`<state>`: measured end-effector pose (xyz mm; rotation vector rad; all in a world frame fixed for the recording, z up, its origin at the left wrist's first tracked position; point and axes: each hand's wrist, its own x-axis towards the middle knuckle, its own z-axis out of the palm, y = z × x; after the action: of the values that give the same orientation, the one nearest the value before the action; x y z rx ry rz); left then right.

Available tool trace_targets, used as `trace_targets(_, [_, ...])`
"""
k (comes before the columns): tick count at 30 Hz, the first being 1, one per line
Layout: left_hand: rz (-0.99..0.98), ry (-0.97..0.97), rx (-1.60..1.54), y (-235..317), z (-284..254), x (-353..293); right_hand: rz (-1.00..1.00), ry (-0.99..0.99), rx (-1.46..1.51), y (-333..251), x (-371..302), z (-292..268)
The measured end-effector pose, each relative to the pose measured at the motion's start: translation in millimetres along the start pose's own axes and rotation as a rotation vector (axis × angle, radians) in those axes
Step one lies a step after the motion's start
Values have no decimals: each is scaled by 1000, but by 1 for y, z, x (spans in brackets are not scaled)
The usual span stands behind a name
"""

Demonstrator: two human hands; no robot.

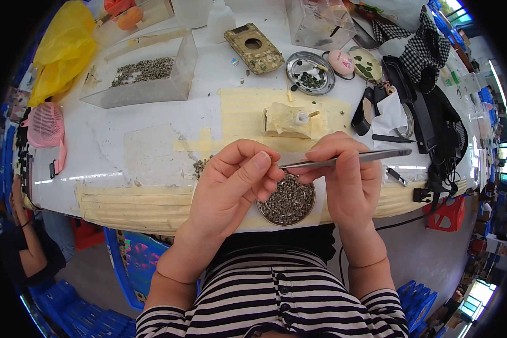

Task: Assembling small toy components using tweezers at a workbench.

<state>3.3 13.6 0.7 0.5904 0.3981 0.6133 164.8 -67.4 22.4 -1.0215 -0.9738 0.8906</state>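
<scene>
Tweezers [377, 155] lie slantwise in my right hand [350, 188], thumb and fingers closed around them. Their narrow end points left and meets the fingertips of my left hand [225, 188]. That left hand is pinched, thumb against forefinger; whatever it holds is too small or hidden to name. Below and between both hands sits a round dish [287, 225] full of small grey metal pieces [290, 201]. A few similar loose pieces [200, 167] lie on the table beside my left hand. Just beyond my hands stands a tape-wrapped block [284, 123] with a white nozzle-like tip.
A clear box [135, 100] of metal pieces stands far left, near a yellow bag [65, 50] and pink mesh item [45, 125]. Beyond are a camouflage case [254, 48] and a metal dish [327, 84] of dark green bits. Black straps [442, 121] clutter the right. Padding covers the front edge [135, 205].
</scene>
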Motion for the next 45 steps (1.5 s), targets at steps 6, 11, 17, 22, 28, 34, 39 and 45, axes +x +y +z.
trace_targets(6, [-30,-31,-6,0,-3,0,217,104,221,-2,4,3])
trace_targets(11, [-48,-19,-4,2,-2,-1,261,104,308,1,4,5])
trace_targets(17, [-65,-38,-33,3,-2,-1,282,95,343,6,3,8])
trace_targets(22, [-73,-68,-56,1,-4,-1,258,96,333,7,3,10])
trace_targets(28, [-84,-78,-113,0,-5,-1,114,107,134,5,0,16])
trace_targets(34, [-81,-79,-105,1,-5,-1,-9,58,19,7,1,16])
trace_targets(39, [-92,-84,-118,2,-5,-1,13,53,18,6,2,16])
trace_targets(45, [-85,-11,-102,2,-1,-2,11,56,19,4,5,19])
